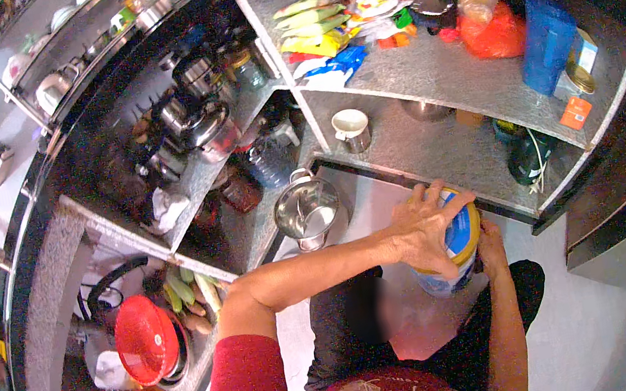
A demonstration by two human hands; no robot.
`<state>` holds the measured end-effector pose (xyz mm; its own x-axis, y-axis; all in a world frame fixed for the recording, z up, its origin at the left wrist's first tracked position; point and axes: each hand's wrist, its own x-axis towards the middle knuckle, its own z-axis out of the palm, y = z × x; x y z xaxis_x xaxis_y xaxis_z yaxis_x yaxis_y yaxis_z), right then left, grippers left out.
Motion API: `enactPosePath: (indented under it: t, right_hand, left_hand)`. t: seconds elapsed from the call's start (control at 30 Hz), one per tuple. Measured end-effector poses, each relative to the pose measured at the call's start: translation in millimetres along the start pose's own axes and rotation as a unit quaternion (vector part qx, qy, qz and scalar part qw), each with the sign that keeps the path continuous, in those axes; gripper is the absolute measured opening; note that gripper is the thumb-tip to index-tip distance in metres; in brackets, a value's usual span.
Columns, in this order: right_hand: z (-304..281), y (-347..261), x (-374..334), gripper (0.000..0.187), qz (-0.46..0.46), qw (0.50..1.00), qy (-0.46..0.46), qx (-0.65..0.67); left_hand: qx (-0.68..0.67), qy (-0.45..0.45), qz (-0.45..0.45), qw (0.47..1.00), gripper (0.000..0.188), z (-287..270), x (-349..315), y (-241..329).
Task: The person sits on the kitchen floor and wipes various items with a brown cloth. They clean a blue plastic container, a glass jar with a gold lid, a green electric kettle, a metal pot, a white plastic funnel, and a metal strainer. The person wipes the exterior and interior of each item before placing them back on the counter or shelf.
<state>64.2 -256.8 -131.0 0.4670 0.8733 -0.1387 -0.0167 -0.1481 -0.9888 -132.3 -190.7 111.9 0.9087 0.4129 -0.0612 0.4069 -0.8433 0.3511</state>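
Note:
My left hand lies spread over the yellow lid of a round blue-and-white canister, gripping its top. Against the canister's right side presses my right hand, mostly hidden behind it. The canister is held low, just in front of the edge of the bottom stone shelf. A steel pot with a lid stands to the left of my hands on the lower shelf corner. A white mug sits on the shelf above the pot.
The upper shelf holds snack packets, an orange bag and a blue container. Left shelves carry steel pots, a kettle, a plastic water jar, a red strainer, vegetables and a bottle. The floor below is light tile.

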Motion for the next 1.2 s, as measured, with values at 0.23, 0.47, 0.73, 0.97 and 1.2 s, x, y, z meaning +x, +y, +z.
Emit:
enactPosePath:
  t: [0.23, 0.47, 0.73, 0.97, 1.2]
  right_hand:
    - [48.4, -63.2, -31.0, 0.022, 0.178, 0.956, -0.190, 0.137]
    - [66.0, -75.7, -30.4, 0.029, 0.129, 0.938, -0.280, 0.158]
    - [67.1, -65.3, -8.0, 0.029, 0.139, 0.948, -0.185, 0.219]
    - [80.1, -61.3, -4.4, 0.028, 0.133, 0.952, -0.120, 0.247]
    - [87.3, -62.6, -4.4, 0.028, 0.121, 0.964, -0.086, 0.222]
  left_hand:
    - [-0.004, 0.049, -0.114, 0.992, 0.103, -39.5, -40.6, -36.0]
    - [0.040, 0.170, -0.264, 0.949, 0.104, -94.1, -105.9, -80.6]
    - [0.099, 0.140, -0.411, 0.896, 0.102, -55.9, -192.0, -140.3]
    - [0.048, 0.016, -0.513, 0.857, 0.107, 65.4, -262.6, -200.7]
    - [0.014, 0.016, -0.586, 0.810, 0.113, 183.2, -299.5, -247.3]
